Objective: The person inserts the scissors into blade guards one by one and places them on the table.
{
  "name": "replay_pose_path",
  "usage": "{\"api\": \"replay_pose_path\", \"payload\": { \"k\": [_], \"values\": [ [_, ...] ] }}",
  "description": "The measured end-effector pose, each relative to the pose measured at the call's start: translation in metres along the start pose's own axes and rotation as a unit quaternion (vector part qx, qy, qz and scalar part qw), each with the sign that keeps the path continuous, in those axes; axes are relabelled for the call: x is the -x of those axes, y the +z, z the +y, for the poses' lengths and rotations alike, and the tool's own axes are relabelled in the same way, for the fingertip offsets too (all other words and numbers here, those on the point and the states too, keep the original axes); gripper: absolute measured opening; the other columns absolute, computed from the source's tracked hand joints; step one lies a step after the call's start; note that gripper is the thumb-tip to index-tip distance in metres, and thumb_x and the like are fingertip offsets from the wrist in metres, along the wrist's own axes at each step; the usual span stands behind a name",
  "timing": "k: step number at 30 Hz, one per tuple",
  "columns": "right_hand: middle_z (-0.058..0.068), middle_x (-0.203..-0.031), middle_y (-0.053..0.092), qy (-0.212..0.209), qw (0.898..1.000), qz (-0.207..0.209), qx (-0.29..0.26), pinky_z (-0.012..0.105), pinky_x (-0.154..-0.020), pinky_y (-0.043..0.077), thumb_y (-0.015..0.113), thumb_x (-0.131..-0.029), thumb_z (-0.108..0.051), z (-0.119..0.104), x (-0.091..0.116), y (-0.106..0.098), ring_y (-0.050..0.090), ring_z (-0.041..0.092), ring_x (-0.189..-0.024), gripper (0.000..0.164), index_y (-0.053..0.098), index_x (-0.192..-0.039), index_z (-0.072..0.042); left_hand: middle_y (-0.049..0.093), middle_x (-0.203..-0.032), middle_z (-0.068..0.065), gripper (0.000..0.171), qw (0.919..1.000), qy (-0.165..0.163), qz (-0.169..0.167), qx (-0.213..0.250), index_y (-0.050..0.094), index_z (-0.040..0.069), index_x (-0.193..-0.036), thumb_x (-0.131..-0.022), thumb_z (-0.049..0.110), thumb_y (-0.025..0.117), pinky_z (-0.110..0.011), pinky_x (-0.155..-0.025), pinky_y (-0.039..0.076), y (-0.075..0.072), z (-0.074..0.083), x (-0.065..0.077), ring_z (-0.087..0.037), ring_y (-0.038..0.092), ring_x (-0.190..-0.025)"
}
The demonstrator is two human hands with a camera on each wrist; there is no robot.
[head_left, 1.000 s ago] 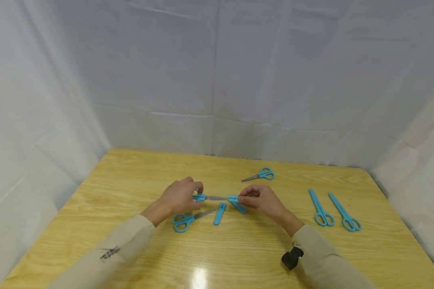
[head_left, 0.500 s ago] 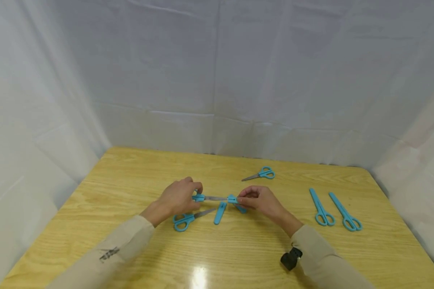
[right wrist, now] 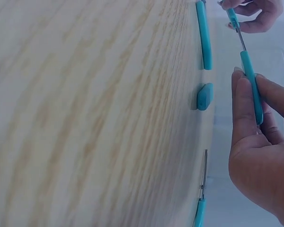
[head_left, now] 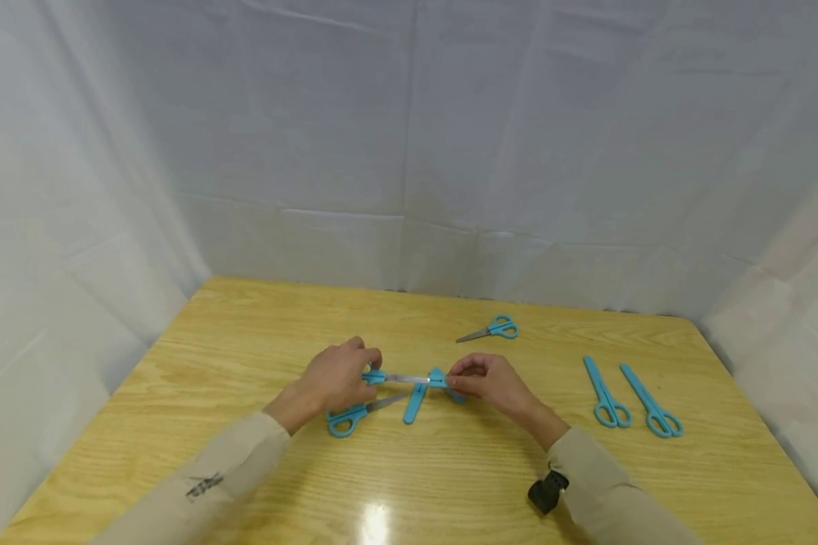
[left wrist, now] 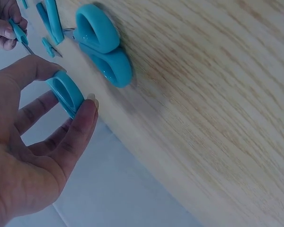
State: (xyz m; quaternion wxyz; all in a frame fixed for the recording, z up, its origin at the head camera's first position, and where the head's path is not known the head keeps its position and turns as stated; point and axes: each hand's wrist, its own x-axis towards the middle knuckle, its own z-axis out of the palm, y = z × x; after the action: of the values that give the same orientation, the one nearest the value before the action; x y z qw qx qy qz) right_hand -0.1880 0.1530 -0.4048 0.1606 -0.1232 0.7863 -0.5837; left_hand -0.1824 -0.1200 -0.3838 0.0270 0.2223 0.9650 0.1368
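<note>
head view: the left hand clamps the gripped scissors, blade tip meeting the blue cover pinched in the right hand. loose scissors and a spare cover lie close by; back scissors and two sheathed pairs sit farther off. shiny wood-grain counter, creased white cloth behind. left wrist: thumb and fingers pinch a smooth, rounded handle loop. right wrist: the slim cover, between fingers and thumb, above the counter.

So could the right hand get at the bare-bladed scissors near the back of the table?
Probably yes: the back scissors lie just beyond the right hand, with nothing visible between. But it's pinching a blue cover, so it would likely need to release that first.
</note>
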Motion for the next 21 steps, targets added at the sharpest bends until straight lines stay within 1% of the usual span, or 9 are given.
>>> {"api": "replay_pose_path", "payload": {
  "k": [4,8,11,15,18,21],
  "values": [
    [0.01,-0.088,0.068,0.002,1.0,0.005,-0.011,0.043,-0.075,0.052,0.067,-0.09,-0.012,0.012,-0.005,-0.001,0.064,0.032,-0.085,0.021,0.063,-0.103,0.004,0.053,-0.093,-0.004,0.027,1.0,0.001,0.008,-0.005,0.066,0.016,-0.104,-0.078,0.019,0.064,-0.029,-0.053,0.04,0.001,0.002,0.002,-0.017,0.046,-0.058],
    [0.011,-0.088,0.068,0.005,0.999,0.004,-0.043,0.039,-0.078,0.053,0.068,-0.089,-0.013,0.017,-0.007,-0.002,0.065,0.027,-0.085,0.023,0.063,-0.103,0.005,0.054,-0.093,-0.005,0.026,0.9998,0.005,0.019,-0.004,0.066,0.015,-0.104,-0.079,0.019,0.064,-0.029,-0.052,0.038,0.001,0.003,0.004,-0.017,0.045,-0.056],
    [0.01,-0.089,0.067,0.012,0.997,0.0,-0.078,0.037,-0.081,0.053,0.068,-0.089,-0.01,0.018,-0.008,-0.002,0.066,0.025,-0.086,0.023,0.061,-0.104,0.006,0.055,-0.094,-0.006,0.025,0.9996,0.006,0.026,-0.002,0.066,0.015,-0.104,-0.08,0.02,0.065,-0.029,-0.051,0.038,0.001,0.003,0.004,-0.016,0.045,-0.055],
    [0.009,-0.09,0.066,0.018,0.993,-0.005,-0.113,0.037,-0.083,0.053,0.066,-0.09,-0.006,0.02,-0.007,-0.003,0.066,0.022,-0.087,0.021,0.06,-0.105,0.007,0.056,-0.095,-0.007,0.025,0.9995,0.008,0.03,0.007,0.066,0.015,-0.104,-0.08,0.02,0.066,-0.029,-0.051,0.038,0.001,0.004,0.004,-0.016,0.044,-0.054],
    [0.009,-0.091,0.066,0.018,0.992,-0.008,-0.128,0.037,-0.083,0.053,0.065,-0.09,-0.005,0.02,-0.007,-0.004,0.066,0.022,-0.087,0.02,0.059,-0.105,0.007,0.056,-0.095,-0.007,0.024,0.9994,0.011,0.032,0.01,0.067,0.015,-0.103,-0.08,0.021,0.068,-0.029,-0.051,0.038,0.001,0.005,0.005,-0.016,0.044,-0.053],
    [0.009,-0.091,0.066,0.016,0.991,-0.009,-0.131,0.037,-0.082,0.053,0.066,-0.089,-0.005,0.021,-0.006,-0.004,0.066,0.021,-0.087,0.02,0.059,-0.105,0.007,0.056,-0.094,-0.006,0.022,0.9992,0.012,0.037,0.01,0.067,0.015,-0.101,-0.08,0.022,0.07,-0.029,-0.052,0.04,0.002,0.006,0.006,-0.015,0.044,-0.054]
  ]
}}
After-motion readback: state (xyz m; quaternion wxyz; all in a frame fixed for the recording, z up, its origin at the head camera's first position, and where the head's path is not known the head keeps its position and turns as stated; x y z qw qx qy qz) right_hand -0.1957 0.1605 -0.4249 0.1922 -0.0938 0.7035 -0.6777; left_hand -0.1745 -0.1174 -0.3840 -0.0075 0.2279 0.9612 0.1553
